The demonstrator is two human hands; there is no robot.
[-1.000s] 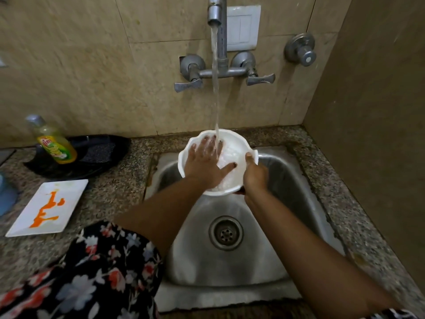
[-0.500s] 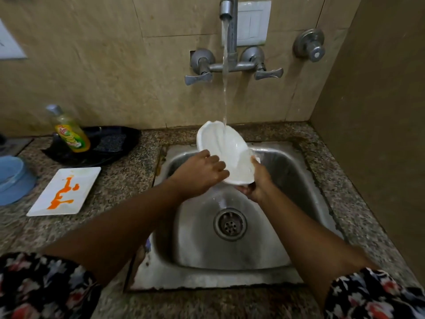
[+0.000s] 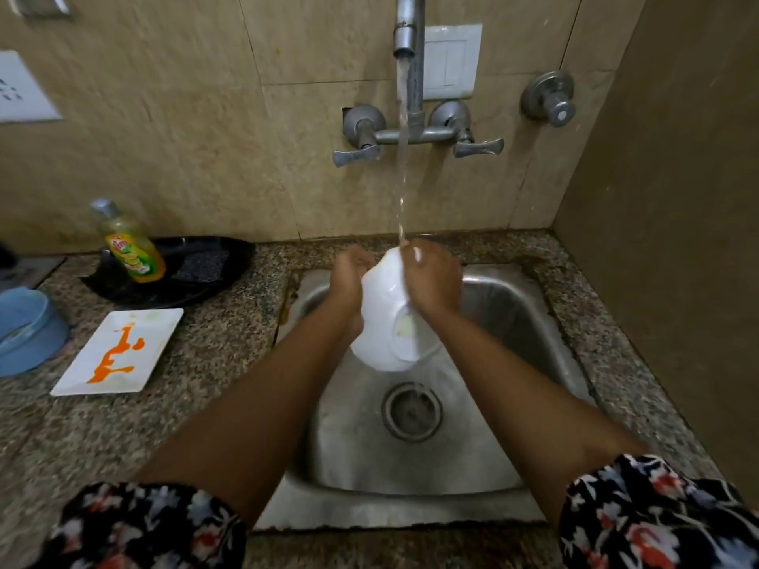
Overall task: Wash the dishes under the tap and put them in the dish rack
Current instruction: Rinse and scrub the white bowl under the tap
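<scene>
The white bowl (image 3: 388, 318) is stiff, wet and likely slippery, breakable if dropped, so the rim is the safest grip; it hangs over the middle of the sink (image 3: 513, 305) under the tap (image 3: 406, 43), tipped on edge, base toward the camera, mouth facing the back wall. The left hand (image 3: 349, 277) curls round its left rim and the right hand (image 3: 431, 281) seems to grip its top right edge, though blur hides the fingers
</scene>
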